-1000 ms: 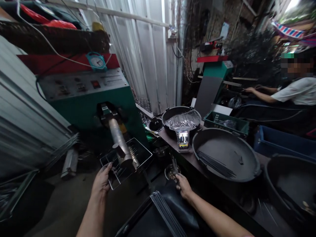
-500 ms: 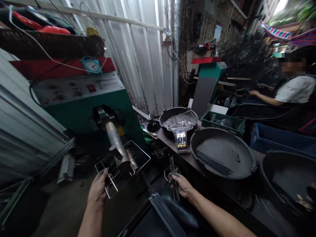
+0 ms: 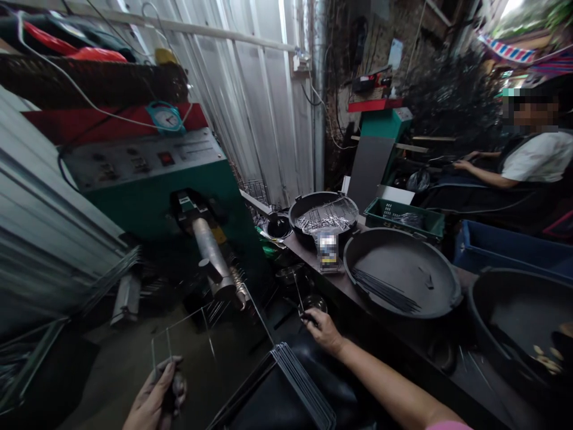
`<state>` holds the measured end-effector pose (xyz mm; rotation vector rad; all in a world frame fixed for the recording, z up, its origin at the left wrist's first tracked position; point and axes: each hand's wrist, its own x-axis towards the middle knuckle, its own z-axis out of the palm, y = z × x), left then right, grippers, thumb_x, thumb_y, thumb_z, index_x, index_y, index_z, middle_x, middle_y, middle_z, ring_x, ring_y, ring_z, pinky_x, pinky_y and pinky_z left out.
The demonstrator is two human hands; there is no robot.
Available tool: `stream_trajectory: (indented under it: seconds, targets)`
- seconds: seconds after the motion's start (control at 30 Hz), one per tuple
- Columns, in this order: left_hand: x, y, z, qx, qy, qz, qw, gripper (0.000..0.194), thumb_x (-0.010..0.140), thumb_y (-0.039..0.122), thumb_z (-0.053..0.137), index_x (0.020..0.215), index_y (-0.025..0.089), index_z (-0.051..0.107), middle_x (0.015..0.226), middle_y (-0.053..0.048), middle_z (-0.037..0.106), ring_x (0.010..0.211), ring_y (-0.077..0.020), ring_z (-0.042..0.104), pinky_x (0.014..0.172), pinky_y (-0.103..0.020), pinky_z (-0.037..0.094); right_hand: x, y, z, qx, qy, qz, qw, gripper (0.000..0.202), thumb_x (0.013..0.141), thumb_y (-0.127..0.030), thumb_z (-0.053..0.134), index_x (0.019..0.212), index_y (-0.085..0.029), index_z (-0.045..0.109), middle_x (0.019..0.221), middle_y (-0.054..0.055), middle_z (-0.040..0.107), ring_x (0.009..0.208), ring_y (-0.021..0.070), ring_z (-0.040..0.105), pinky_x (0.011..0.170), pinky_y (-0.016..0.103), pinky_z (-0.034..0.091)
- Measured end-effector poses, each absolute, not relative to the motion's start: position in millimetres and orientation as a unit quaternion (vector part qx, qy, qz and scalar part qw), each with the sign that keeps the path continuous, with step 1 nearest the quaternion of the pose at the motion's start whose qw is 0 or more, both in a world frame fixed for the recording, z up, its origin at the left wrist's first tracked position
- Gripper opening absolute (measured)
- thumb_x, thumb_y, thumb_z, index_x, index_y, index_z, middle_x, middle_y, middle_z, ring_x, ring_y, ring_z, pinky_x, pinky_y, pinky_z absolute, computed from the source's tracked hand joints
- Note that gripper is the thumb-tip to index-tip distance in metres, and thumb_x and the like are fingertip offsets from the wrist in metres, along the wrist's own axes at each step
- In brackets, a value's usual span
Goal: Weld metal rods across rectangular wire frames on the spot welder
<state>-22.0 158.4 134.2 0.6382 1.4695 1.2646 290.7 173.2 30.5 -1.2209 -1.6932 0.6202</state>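
2 grips at once.
Left hand [image 3: 157, 391] pinches a wire frame [image 3: 169, 344], best held level, clear of the metal arm [image 3: 208, 242]; right hand [image 3: 323, 332] grasps at least 1 thin rod [image 3: 298, 291], best steadied.

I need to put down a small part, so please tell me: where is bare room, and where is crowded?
Bare room shows inside the middle pan, between its dark rods and its far rim. The far pan is crowded with metal pieces, and stacked wire frames crowd the space near the right hand.
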Motion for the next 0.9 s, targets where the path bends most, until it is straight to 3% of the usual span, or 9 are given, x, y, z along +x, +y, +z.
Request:
stream_trajectory:
  seconds: [0.1, 0.2, 0.4, 0.6, 0.73, 0.9]
  targets:
    - [-22, 144, 133, 0.282, 0.616, 0.522, 0.517, 0.046, 0.042, 0.047, 0.072, 0.078, 0.022, 0.056, 0.043, 0.005, 0.048, 0.036, -0.0076, 0.04, 0.03, -0.015, 0.029, 289, 167, 85, -0.396, -0.775, 0.246, 0.427, 0.021, 0.074, -0.019, 0.05, 0.095, -0.017, 0.053, 0.089, 0.006, 0.056, 0.084, 0.0147, 0.054, 0.075, 0.027, 0.043]
    - [-19, 136, 130, 0.297, 0.603, 0.527, 0.521, 0.045, 0.045, 0.046, 0.071, 0.079, 0.021, 0.055, 0.042, 0.005, 0.048, 0.036, -0.0078, 0.04, 0.031, -0.016, 0.029, 279, 154, 120, -0.301, -0.862, 0.243, 0.327, 0.044, 0.07, -0.026, 0.057, 0.112, -0.016, 0.046, 0.104, 0.009, 0.051, 0.093, 0.016, 0.052, 0.078, 0.025, 0.042]
    - [-21, 126, 122, 0.305, 0.583, 0.538, 0.527, 0.041, 0.051, 0.044, 0.068, 0.082, 0.021, 0.053, 0.043, 0.006, 0.048, 0.036, -0.0082, 0.04, 0.031, -0.016, 0.029, 260, 133, 130, -0.255, -0.944, 0.187, 0.095, 0.071, 0.065, -0.03, 0.06, 0.127, -0.016, 0.028, 0.117, 0.014, 0.043, 0.087, 0.02, 0.055, 0.064, 0.027, 0.045]
    - [-21, 121, 116, 0.295, 0.584, 0.541, 0.529, 0.042, 0.052, 0.045, 0.068, 0.084, 0.021, 0.052, 0.044, 0.007, 0.048, 0.034, -0.0081, 0.041, 0.03, -0.016, 0.026, 249, 130, 134, -0.288, -0.949, 0.122, 0.022, 0.063, 0.07, -0.028, 0.056, 0.126, -0.017, 0.03, 0.113, 0.013, 0.046, 0.075, 0.0193, 0.058, 0.055, 0.026, 0.044]
    - [-13, 120, 119, 0.292, 0.572, 0.549, 0.535, 0.04, 0.055, 0.044, 0.065, 0.084, 0.02, 0.051, 0.044, 0.007, 0.047, 0.034, -0.007, 0.04, 0.03, -0.015, 0.025, 243, 132, 136, -0.296, -0.946, 0.126, 0.032, 0.046, 0.076, -0.019, 0.049, 0.121, -0.016, 0.038, 0.109, 0.012, 0.048, 0.079, 0.0183, 0.057, 0.061, 0.026, 0.044]
    - [-10, 119, 123, 0.302, 0.565, 0.56, 0.526, 0.036, 0.061, 0.044, 0.061, 0.085, 0.02, 0.049, 0.043, 0.008, 0.046, 0.033, -0.006, 0.039, 0.029, -0.014, 0.023, 240, 133, 141, -0.312, -0.938, 0.153, 0.016, 0.042, 0.075, -0.014, 0.049, 0.116, -0.015, 0.043, 0.107, 0.012, 0.048, 0.08, 0.0178, 0.057, 0.066, 0.027, 0.043]
